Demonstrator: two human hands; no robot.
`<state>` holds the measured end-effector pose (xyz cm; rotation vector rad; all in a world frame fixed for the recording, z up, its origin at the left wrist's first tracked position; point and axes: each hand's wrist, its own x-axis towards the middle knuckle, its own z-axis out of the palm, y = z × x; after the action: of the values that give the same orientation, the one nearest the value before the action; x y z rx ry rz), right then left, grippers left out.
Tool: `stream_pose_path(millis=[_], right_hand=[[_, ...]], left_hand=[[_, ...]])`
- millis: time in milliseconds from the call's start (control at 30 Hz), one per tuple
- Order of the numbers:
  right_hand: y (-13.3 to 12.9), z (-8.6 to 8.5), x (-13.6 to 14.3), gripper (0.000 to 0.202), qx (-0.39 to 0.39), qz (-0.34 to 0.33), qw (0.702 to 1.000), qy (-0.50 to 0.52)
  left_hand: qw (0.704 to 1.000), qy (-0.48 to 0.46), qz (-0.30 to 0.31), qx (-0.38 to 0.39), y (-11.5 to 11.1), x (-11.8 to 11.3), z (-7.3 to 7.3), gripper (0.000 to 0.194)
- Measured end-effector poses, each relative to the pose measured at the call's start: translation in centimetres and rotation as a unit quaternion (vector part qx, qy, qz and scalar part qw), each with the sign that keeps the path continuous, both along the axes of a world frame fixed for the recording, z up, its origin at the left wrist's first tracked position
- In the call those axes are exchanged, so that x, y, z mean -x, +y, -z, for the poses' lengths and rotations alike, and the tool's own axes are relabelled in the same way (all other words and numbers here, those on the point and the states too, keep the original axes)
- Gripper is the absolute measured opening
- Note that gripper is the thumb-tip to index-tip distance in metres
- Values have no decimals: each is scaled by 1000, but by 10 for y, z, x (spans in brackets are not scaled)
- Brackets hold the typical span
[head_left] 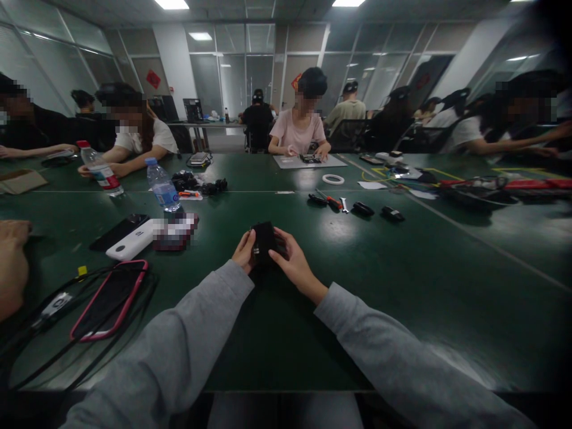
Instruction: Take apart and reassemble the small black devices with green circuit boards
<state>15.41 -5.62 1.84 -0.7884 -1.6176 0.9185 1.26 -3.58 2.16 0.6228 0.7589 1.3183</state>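
Between my two hands I hold a small black box-shaped object (264, 243) just above the green table (402, 286). What kind of device it is I cannot make out; a small light mark shows on its left side. My left hand (245, 250) grips its left side with the thumb along the edge. My right hand (292, 259) wraps its right side, thumb on the near face and fingers behind. Both hands are closed on it, and the fingers behind it are partly hidden.
To the left lie a pink-rimmed phone (109, 301) with black cables, a white power bank (134, 238) and a water bottle (163, 185). Ahead right are a screwdriver (333, 202), a wrench (344, 205) and a white ring (333, 179). A co-worker's hand (13, 262) rests at far left.
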Motion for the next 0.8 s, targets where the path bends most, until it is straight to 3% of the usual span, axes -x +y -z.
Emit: stream_pose_path(millis=[100,300,367,433,500,567,633,800], right_hand=[[6,-1,-4,57,42,-10,998,37],[13,-7,-13,53,57,39,995,72],[16,-10,-19,52,104,48,987,112],[21,-15,-27,50,207,31,962,173],[25,-18,-35,45,323,-8,918,231],[29,-21,-41,43,386,-60,879,274],[31,-20,-43,45,392,-98,863,305],[29,-15,-39,38,357,-97,878,303]], left_hand=[[1000,-10,9,14,3,2,-1,45],[997,-43,39,56,11,6,6,50],[995,-58,43,71,13,10,7,51],[992,-85,43,84,13,15,5,50],[987,-122,50,93,11,21,1,48],[980,-152,85,97,8,27,-4,47],[972,-175,119,98,5,29,-8,48],[961,-197,176,86,2,27,-9,47]])
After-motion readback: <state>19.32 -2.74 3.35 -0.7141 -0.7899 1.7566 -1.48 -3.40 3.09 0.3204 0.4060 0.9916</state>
